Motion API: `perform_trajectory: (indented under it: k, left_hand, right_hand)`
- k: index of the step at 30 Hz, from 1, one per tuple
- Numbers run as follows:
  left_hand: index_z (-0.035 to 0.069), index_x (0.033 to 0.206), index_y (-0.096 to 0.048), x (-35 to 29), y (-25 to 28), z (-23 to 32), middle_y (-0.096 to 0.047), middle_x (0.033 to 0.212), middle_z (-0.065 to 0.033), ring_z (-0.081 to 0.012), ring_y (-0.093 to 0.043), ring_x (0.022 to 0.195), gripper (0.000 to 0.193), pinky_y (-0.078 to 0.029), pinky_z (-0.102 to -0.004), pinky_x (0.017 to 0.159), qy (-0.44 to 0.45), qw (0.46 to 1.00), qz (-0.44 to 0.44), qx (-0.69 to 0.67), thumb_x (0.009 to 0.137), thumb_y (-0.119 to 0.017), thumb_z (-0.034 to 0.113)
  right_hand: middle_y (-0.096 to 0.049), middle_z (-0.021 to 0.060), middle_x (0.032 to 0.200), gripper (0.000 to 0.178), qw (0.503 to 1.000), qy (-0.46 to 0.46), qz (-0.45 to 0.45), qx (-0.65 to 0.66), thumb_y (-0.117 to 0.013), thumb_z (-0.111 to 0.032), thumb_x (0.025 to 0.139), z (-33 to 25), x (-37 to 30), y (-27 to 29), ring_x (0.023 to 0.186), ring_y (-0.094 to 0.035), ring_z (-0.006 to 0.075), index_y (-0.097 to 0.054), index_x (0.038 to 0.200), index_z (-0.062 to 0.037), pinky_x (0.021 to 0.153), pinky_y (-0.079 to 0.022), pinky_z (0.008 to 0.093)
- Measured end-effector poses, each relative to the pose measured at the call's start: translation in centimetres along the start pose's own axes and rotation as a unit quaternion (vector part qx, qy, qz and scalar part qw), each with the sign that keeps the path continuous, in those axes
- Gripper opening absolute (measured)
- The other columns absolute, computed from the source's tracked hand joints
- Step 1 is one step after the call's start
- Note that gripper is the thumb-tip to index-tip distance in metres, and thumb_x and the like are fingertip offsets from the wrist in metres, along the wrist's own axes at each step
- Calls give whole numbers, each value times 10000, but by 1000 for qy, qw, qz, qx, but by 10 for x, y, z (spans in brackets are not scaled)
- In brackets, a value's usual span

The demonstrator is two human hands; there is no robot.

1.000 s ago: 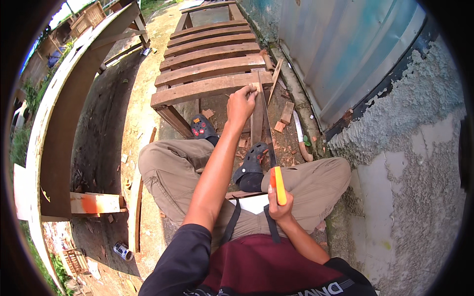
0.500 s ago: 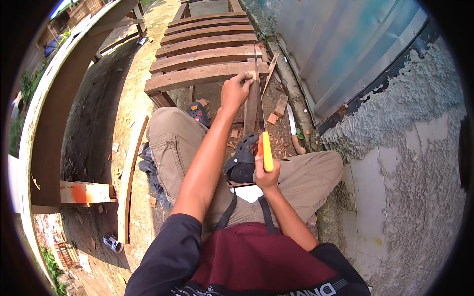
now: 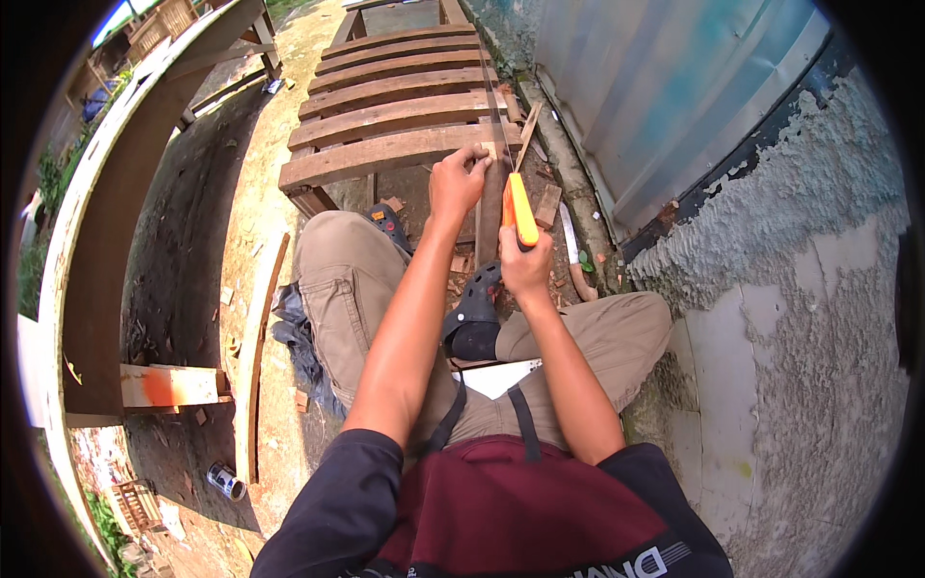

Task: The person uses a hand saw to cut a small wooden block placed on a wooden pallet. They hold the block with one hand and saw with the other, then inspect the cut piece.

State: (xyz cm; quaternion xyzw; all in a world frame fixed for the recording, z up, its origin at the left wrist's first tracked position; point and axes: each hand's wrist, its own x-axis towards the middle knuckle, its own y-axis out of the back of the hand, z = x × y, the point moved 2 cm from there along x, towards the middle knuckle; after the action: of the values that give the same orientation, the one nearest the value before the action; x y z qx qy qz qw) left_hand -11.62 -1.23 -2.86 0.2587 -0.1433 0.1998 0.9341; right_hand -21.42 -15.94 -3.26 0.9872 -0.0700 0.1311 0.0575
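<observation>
My right hand [image 3: 526, 262] is wrapped round the orange-yellow handle of a hand saw [image 3: 520, 214]. The saw's thin blade reaches away from me, over the right end of the slatted wooden frame [image 3: 385, 152]. My left hand [image 3: 457, 185] is closed, with thumb and fingertips gripping a small pale piece of wood [image 3: 492, 152] just left of the blade. Below that piece, an upright wooden post [image 3: 488, 217] stands between my feet and the frame. Whether the piece and the post are joined, I cannot tell.
A knife with a wooden handle [image 3: 581, 283] lies by the wall on the right, near wood offcuts [image 3: 547, 206]. On the left are a long wooden strip [image 3: 252, 385], a can [image 3: 225, 481] and a large wooden structure [image 3: 96, 250]. A corrugated metal sheet [image 3: 646, 106] stands at the right.
My right hand has pushed the saw forward, away from me, so its handle is now close to the wood. The left hand keeps its grip in nearly the same place.
</observation>
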Motion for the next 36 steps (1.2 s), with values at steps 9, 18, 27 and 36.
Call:
perform_trajectory:
  k: [9, 18, 27, 36]
  left_hand:
    - [43, 1052, -778, 10, -10, -15, -767, 1002, -185, -247, -769, 943, 194, -576, -344, 819, -18, 988, 69, -135, 885, -751, 138]
    - [74, 1079, -781, 15, -1, -8, -757, 1049, -178, -320, -745, 1003, 267, -575, -406, 861, -9, 999, -25, -31, 879, -764, 249]
    - [40, 1088, -765, -7, -14, -17, -758, 1104, -171, -175, -743, 1034, 209, -570, -303, 860, -42, 985, 71, -155, 913, -755, 154]
    - [73, 1041, -796, 26, 9, -11, -767, 1030, -163, -297, -758, 978, 245, -584, -372, 864, -4, 998, -53, -22, 856, -792, 234]
  right_hand:
    - [-579, 136, 586, 189, 996, 3, -57, -65, -627, -90, 887, 4, -108, 59, 530, -626, 249, -616, 739, 26, 537, -465, 389]
    - [-588, 123, 575, 271, 999, -10, -14, -28, -653, -178, 902, -10, 41, -4, 528, -596, 215, -615, 742, 38, 539, -436, 398]
    - [-560, 92, 591, 180, 998, -10, -48, -26, -626, -88, 902, 2, -133, 61, 511, -571, 181, -624, 768, 33, 528, -448, 365]
    - [-560, 89, 550, 293, 1000, -16, -16, 8, -656, -175, 923, -6, 25, -7, 509, -558, 186, -601, 715, 24, 522, -409, 384]
